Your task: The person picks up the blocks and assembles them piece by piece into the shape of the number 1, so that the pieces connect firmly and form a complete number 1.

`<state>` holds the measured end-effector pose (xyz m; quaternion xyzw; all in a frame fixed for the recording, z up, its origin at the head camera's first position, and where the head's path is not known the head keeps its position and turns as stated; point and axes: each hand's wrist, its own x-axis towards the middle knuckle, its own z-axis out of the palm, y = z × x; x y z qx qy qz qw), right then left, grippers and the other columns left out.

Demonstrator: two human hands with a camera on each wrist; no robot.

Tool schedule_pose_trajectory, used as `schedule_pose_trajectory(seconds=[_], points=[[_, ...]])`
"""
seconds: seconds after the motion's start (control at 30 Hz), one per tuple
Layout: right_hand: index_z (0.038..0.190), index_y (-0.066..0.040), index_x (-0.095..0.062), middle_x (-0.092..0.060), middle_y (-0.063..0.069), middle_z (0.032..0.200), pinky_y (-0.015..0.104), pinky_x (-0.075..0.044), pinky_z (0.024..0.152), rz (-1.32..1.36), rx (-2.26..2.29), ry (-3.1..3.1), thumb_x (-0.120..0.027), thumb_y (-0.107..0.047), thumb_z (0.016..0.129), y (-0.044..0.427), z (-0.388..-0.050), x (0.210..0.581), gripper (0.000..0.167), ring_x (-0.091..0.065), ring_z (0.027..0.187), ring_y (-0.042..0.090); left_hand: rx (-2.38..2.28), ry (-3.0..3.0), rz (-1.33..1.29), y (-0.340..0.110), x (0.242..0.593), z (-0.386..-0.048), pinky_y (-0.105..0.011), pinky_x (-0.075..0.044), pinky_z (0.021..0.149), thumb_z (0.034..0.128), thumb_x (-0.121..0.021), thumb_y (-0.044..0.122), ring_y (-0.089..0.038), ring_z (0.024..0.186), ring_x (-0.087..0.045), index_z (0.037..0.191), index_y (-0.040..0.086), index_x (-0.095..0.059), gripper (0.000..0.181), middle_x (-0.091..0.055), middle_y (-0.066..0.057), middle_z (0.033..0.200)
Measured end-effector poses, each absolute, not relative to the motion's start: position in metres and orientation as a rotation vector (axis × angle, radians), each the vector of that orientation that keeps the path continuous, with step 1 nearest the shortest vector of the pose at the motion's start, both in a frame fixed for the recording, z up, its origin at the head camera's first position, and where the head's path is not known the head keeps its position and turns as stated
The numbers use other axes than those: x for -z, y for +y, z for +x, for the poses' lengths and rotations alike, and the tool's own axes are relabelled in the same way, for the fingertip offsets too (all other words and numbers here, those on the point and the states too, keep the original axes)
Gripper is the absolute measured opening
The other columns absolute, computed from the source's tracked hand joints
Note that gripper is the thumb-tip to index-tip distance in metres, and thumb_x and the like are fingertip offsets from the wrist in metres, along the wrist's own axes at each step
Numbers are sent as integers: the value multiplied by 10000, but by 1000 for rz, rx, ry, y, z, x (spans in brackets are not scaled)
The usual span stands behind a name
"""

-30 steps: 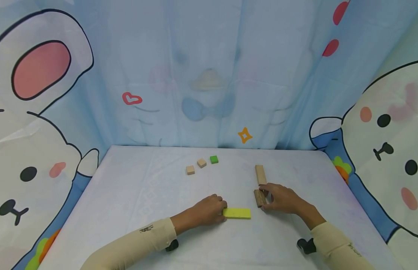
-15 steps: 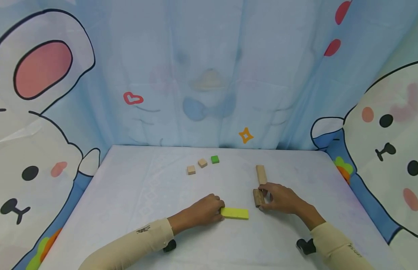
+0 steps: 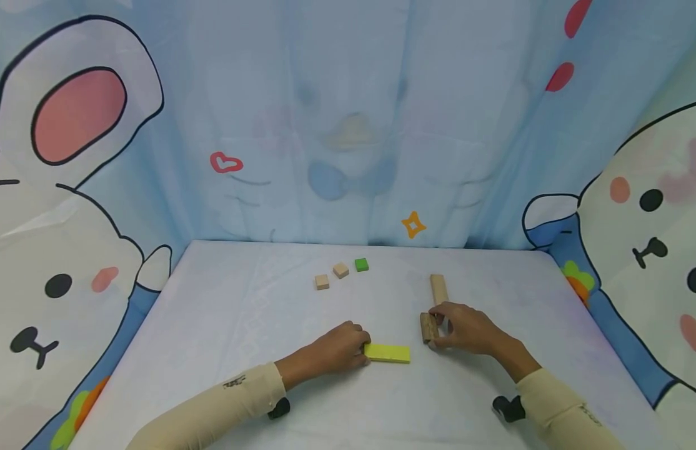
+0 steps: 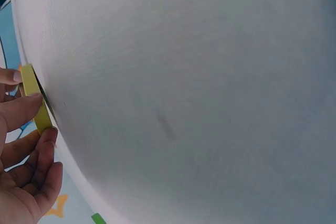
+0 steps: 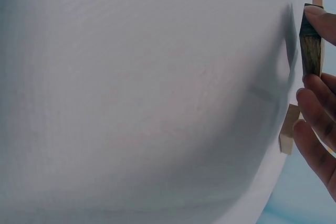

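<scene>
In the head view my left hand (image 3: 341,347) pinches the left end of a flat yellow block (image 3: 387,354), which lies crosswise. The left wrist view shows the thumb on one face of this yellow block (image 4: 29,80) and a fingertip at its lower end. My right hand (image 3: 466,328) holds a short dark brown wooden block (image 3: 429,329) by its ends, between thumb and fingers. In the right wrist view a shadow lies beside the brown block (image 5: 312,53). Just behind the right fingers lies a longer light wooden block (image 3: 439,287), its near end hidden by the hand.
Toward the back of the white-covered table (image 3: 258,294) sit two plain wooden cubes (image 3: 322,282) and a green cube (image 3: 362,265). A blue curtain (image 3: 348,75) with cartoon prints hangs behind the table's far edge.
My left hand has drawn the yellow block slightly left. The brown block has shifted a little left, away from the light block's line, still in my right hand. The view has drifted slightly.
</scene>
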<state>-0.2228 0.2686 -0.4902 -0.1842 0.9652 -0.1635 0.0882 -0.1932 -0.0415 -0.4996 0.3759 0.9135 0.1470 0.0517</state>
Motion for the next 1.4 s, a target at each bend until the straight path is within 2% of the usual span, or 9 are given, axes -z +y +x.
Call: schedule_pose_trajectory(seconds=[0.13,1.4], points=[[1272,-55,-631,-611,-66,959,251,-426,623,-553,474,2874,-886,-389,729,267,-223,487,686,-500,767,94,-449,2791,1147,-44,500,-194,-134,-471,751,877,-791,250,-12,844,-537,1140,107,-731,305,-706,46,969],[1248,-46,-657,-622,-84,929,233,-458,604,-612,557,2835,-897,-328,728,227,-223,471,639,-522,725,77,-400,2787,1086,-47,498,-195,-133,-462,713,872,-794,231,-12,786,-505,1117,120,-749,272,-685,62,908]])
